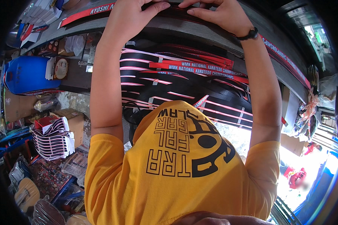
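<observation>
My left hand (148, 8) and my right hand (216, 13) meet at the top edge over a grey work table (146, 27). Thumbs and forefingers close in on a dark red ribbon (176, 13) lying between them; some fingertips are cut off by the frame, and the ribbon is in shadow. A red ribbon with white lettering (87, 15) stretches along the table beyond my left forearm. Another red lettered ribbon (283, 58) runs along the table's right side, past my right wrist with its black band (250, 34).
Below the table edge lie several red lettered ribbons (191, 66) over black, white-striped strips (133, 77). At left stand a blue plastic container (26, 75) and a stack of striped printed sheets (52, 138). Bagged goods (326, 88) hang at right; a person in red (296, 178) is beyond.
</observation>
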### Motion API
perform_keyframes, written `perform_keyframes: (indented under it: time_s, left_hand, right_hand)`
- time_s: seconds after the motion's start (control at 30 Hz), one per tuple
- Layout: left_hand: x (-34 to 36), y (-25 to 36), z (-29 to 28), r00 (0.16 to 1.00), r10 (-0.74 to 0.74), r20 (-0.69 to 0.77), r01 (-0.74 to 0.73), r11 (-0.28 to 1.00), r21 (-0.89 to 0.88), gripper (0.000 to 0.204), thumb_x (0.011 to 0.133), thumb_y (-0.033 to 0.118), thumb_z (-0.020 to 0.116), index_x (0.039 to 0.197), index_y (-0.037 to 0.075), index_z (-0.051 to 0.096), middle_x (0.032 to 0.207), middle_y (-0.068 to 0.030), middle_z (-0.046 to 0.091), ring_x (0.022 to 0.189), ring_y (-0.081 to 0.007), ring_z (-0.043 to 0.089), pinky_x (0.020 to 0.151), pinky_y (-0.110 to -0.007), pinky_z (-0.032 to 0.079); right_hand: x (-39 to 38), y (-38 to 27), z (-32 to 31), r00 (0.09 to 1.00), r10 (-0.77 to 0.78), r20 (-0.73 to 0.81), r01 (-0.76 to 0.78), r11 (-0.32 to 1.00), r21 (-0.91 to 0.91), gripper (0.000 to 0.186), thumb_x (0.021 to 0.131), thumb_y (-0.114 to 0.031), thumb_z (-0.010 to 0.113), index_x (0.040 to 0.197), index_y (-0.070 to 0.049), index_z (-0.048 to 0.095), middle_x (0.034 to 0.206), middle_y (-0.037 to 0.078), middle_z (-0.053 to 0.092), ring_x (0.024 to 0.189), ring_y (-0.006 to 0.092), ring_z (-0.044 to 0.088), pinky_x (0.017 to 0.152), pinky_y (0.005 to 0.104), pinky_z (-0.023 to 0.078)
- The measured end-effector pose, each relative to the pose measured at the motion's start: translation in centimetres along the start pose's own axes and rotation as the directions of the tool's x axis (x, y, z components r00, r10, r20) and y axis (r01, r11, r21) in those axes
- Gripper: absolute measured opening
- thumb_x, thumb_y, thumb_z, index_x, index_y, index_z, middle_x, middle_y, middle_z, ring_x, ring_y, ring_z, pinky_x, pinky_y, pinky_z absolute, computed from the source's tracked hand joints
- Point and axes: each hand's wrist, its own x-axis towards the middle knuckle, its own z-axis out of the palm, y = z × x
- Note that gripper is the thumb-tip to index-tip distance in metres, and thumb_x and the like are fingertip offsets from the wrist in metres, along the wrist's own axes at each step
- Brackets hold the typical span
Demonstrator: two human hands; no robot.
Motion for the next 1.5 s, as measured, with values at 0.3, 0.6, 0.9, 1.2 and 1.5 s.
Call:
perform_keyframes:
  time_s: [0.3, 0.6, 0.9, 1.2, 1.5]
  left_hand:
    - [0.05, -0.06, -0.09, 1.000, 0.001, 0.009, -0.001, 1.000, 0.009, 0.027, 0.094, 0.035, 0.070, 0.106, 0.012, 0.077, 0.097, -0.0080, 0.075, 0.086, -0.0250, 0.071, 0.077, -0.031, 0.052]
    - [-0.01, -0.10, 0.00, 1.000, 0.007, 0.002, -0.007, 1.000, 0.013, 0.027, 0.094, 0.035, 0.070, 0.107, 0.013, 0.077, 0.097, -0.0075, 0.075, 0.086, -0.0243, 0.071, 0.077, -0.031, 0.052]
    - [0.01, 0.10, -0.02, 1.000, -0.003, -0.001, 0.003, 1.000, -0.009, 0.027, 0.093, 0.034, 0.071, 0.106, 0.012, 0.077, 0.097, -0.0074, 0.075, 0.085, -0.0232, 0.071, 0.076, -0.031, 0.052]
    - [0.16, 0.54, -0.03, 1.000, 0.003, 0.012, -0.002, 1.000, -0.025, 0.030, 0.089, 0.035, 0.076, 0.106, 0.010, 0.077, 0.095, -0.0087, 0.075, 0.084, -0.0214, 0.070, 0.077, -0.031, 0.051]
    - [0.12, 0.62, -0.06, 1.000, 0.011, -0.004, -0.011, 0.999, -0.052, 0.030, 0.090, 0.035, 0.075, 0.105, 0.009, 0.077, 0.094, -0.0082, 0.075, 0.084, -0.0208, 0.070, 0.077, -0.030, 0.051]
  right_hand:
    - [-0.03, -0.08, 0.01, 1.000, 0.016, 0.002, -0.016, 1.000, -0.003, 0.020, 0.086, -0.012, 0.075, 0.105, -0.008, 0.078, 0.096, 0.007, 0.072, 0.086, 0.0178, 0.064, 0.074, 0.0297, 0.050]
    - [-0.03, 0.05, 0.00, 1.000, 0.014, -0.003, -0.014, 1.000, -0.011, 0.018, 0.087, -0.011, 0.073, 0.104, -0.008, 0.079, 0.094, 0.008, 0.072, 0.085, 0.0179, 0.064, 0.074, 0.0301, 0.050]
    - [-0.01, 0.17, 0.01, 1.000, -0.014, -0.005, 0.014, 1.000, -0.022, 0.018, 0.087, -0.012, 0.073, 0.103, -0.008, 0.078, 0.093, 0.007, 0.072, 0.085, 0.0178, 0.064, 0.073, 0.0303, 0.050]
    - [-0.05, 0.18, -0.01, 1.000, 0.011, -0.009, -0.011, 1.000, -0.015, 0.018, 0.087, -0.012, 0.072, 0.104, -0.008, 0.078, 0.093, 0.007, 0.072, 0.085, 0.0176, 0.064, 0.073, 0.0301, 0.050]
    - [-0.10, -0.18, -0.03, 1.000, -0.006, 0.005, 0.006, 0.999, -0.041, 0.020, 0.086, -0.013, 0.075, 0.104, -0.008, 0.078, 0.095, 0.007, 0.072, 0.085, 0.0174, 0.064, 0.074, 0.0293, 0.050]
